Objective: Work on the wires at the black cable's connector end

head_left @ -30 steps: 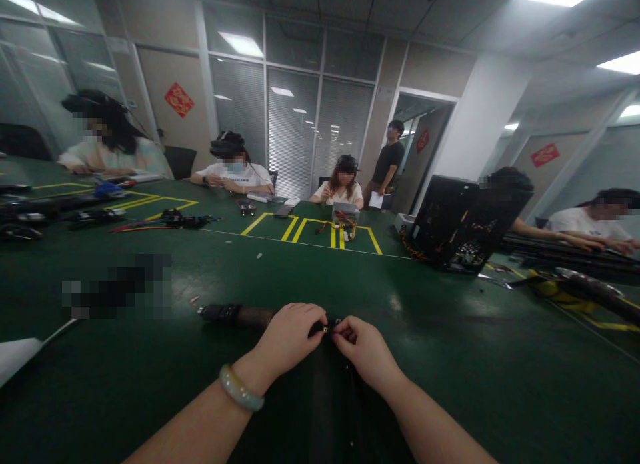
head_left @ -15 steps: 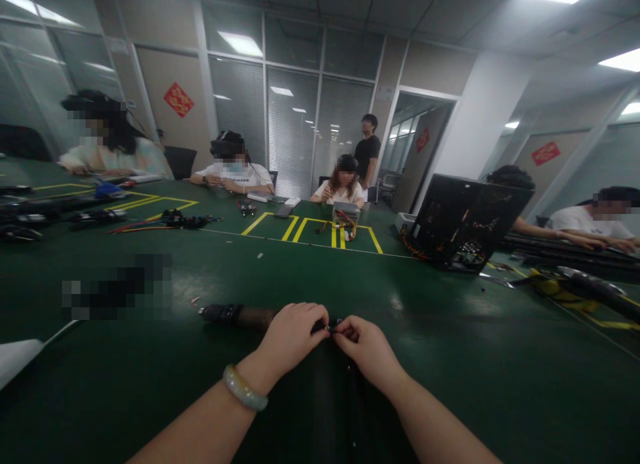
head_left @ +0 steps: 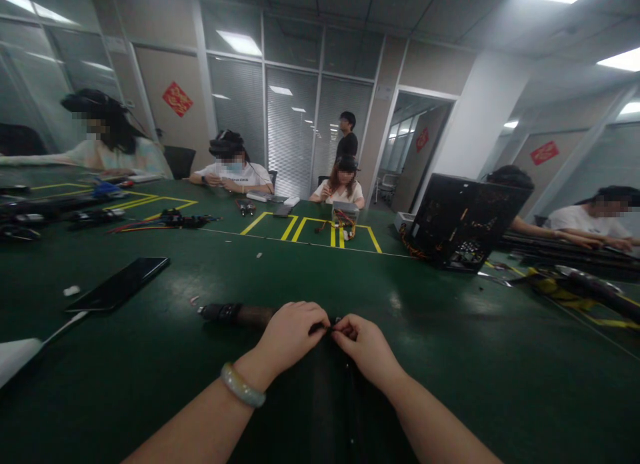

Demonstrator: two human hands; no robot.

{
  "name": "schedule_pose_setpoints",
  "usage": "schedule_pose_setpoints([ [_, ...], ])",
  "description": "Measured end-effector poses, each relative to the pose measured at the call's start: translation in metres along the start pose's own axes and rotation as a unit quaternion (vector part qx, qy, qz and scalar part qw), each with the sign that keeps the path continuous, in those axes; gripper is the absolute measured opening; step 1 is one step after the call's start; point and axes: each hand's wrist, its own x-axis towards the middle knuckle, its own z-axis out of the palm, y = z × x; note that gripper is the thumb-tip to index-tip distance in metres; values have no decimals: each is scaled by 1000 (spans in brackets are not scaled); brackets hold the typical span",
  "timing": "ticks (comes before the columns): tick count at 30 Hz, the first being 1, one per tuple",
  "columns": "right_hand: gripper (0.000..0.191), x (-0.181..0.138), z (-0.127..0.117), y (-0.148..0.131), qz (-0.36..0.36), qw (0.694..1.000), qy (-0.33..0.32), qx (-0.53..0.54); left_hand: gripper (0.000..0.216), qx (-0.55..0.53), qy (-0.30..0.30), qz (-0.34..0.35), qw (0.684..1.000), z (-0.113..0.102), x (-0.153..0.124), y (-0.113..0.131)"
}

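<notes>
Almost touching, both sets of fingertips meet near the middle of the view over a small dark piece too tiny to name. My left hand is closed in a pinch and wears a bangle at the wrist. Opposite it, my right hand also pinches, fingers curled in. A dark rod-shaped object with a brownish middle and a metal tip lies crosswise on the table; its right part is hidden by my left hand. Below my hands a thin dark strip runs towards me, hard to make out.
A phone with a white cable lies at left on the green table. A black computer case stands at right. Wires and a grey box sit further back. Several people sit around the table; one person stands behind.
My hands stay almost in place, fingertips shifting slightly. The standing person has moved left. The person at far left has stretched an arm out to the left.
</notes>
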Motion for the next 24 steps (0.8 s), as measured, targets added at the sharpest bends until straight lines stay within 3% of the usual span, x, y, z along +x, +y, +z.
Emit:
schedule_pose_setpoints([
  [24,9,-1,-4,-5,13,1000,-2,-5,6,6,7,-12,1000,-1,0,2],
])
